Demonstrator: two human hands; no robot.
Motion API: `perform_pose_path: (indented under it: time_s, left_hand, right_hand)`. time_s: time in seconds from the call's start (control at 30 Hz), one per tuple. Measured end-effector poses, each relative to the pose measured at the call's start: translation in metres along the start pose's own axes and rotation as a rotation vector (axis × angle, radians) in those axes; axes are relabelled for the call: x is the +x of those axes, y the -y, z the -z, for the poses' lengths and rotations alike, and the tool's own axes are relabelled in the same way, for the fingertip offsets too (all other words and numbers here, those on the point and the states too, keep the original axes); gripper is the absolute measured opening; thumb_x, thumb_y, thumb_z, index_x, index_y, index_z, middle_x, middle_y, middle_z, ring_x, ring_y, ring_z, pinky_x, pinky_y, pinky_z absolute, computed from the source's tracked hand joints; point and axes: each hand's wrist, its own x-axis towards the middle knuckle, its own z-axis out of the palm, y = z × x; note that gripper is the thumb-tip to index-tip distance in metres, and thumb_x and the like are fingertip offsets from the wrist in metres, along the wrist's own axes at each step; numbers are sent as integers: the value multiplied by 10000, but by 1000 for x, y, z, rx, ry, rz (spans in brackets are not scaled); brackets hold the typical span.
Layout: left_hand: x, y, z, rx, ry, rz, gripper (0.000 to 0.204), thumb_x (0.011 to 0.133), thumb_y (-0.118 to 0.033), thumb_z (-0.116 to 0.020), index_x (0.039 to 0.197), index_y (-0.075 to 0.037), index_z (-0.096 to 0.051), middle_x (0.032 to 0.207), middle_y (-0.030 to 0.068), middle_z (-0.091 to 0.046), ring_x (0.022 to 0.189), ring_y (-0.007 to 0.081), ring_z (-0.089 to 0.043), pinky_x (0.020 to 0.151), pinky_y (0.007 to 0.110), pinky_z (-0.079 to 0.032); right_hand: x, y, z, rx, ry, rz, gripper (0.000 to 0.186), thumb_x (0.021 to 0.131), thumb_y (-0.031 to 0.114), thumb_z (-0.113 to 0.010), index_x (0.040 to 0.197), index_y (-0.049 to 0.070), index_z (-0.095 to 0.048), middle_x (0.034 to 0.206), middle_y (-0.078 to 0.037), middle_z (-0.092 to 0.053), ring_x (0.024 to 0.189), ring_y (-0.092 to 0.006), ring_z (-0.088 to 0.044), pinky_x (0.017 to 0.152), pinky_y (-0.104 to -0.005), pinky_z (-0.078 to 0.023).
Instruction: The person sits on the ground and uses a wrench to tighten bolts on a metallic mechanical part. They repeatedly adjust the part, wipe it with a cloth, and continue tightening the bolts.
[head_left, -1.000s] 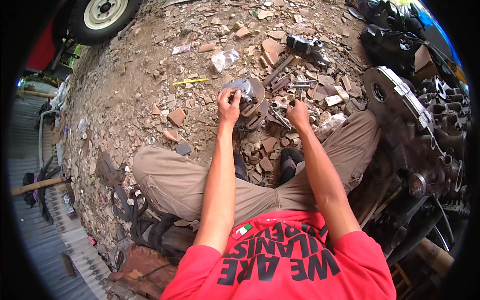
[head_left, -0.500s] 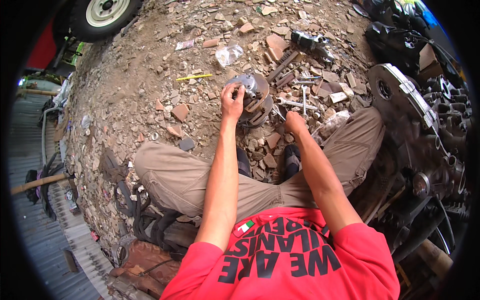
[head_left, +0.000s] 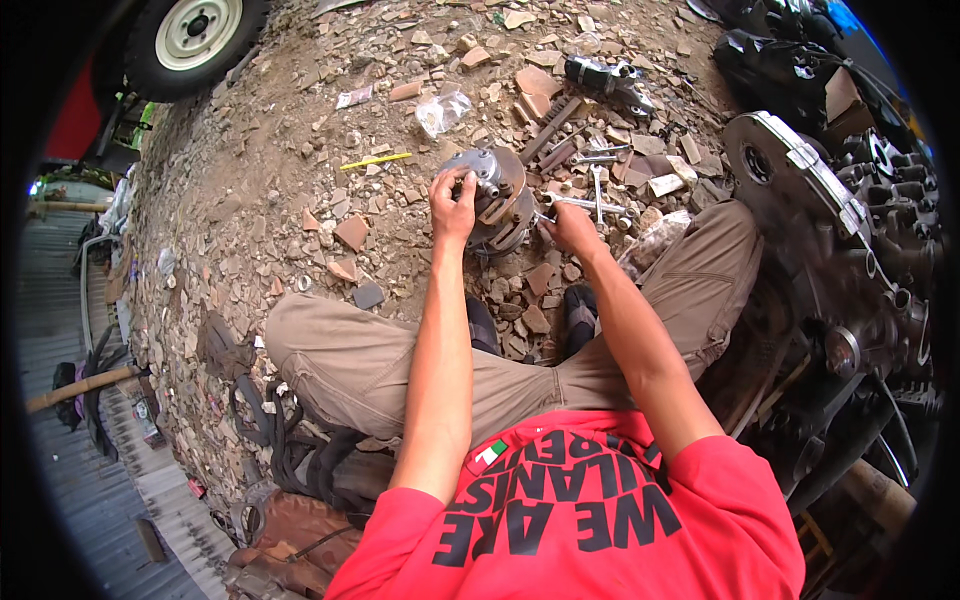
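A rusty round metal part [head_left: 508, 186] with a grey cast housing [head_left: 482, 165] on its far left side stands on the rubble in front of my feet. My left hand [head_left: 453, 206] grips the grey housing, fingers curled over its near edge. Close to the right side of the rusty part, my right hand [head_left: 573, 230] is closed around a shiny wrench [head_left: 544, 217]; most of its handle is hidden in the fist. Whether the wrench's end touches the part I cannot tell. Just beyond that hand, more wrenches lie loose, one [head_left: 598, 192] pointing away from me.
A dark cylindrical motor-like part [head_left: 610, 82] lies farther out by a rusty bar [head_left: 550, 130]. At far left rises a vehicle wheel [head_left: 198, 32]. Large engine parts [head_left: 850, 250] crowd my right knee. A yellow stick [head_left: 376, 160] and clear plastic bag [head_left: 443, 113] rest on the rubble.
My right hand has shifted slightly forward with the wrench beside the rusty part. My left hand keeps its hold on the housing. The whole view has swung a little.
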Motion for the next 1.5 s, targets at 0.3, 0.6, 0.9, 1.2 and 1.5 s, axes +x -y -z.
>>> perform_pose_path:
  time_s: [0.3,0.6,0.9,1.2,1.5]
  left_hand:
    - [-1,-10,-6,21,-6,-36,280,944,-286,-702,1051,-28,-724,1216,146,-678,1253,303,-540,1110,408,-371]
    - [-4,-14,-2,43,-33,39,285,935,-311,-676,1052,-55,-721,1228,103,-696,1320,344,-488,1154,459,-331]
    - [0,-2,-1,31,-15,5,293,940,-299,-677,1062,-36,-720,1228,132,-687,1310,343,-500,1146,448,-346]
    - [0,-2,-10,101,-46,-44,266,960,-263,-674,1049,-16,-717,1185,137,-694,1221,293,-573,1102,410,-386]
    - [-9,-38,-11,267,-90,-59,412,838,-358,-788,1054,-21,-690,1146,160,-681,1179,331,-593,1042,418,-435]
  right_hand:
    - [1,14,-2,-96,15,-45,433,793,289,-786,1059,-22,-646,1018,-222,-681,986,-378,-658,880,-482,-524]
    - [-1,88,72,423,-529,206,185,867,63,-678,1034,-5,-633,987,-209,-709,916,-358,-699,809,-427,-532]
    - [-16,105,32,-64,-326,269,593,843,75,-607,1411,-42,-485,1482,-203,-475,1411,-394,-404,1194,-487,-298]
    - [4,97,46,-228,-112,206,666,852,62,-574,1487,-39,-402,1553,-206,-405,1470,-412,-332,1203,-566,-247]
    - [15,77,45,-204,43,318,762,795,-5,-561,1514,-67,-316,1572,-287,-337,1446,-474,-348,1192,-480,-332]
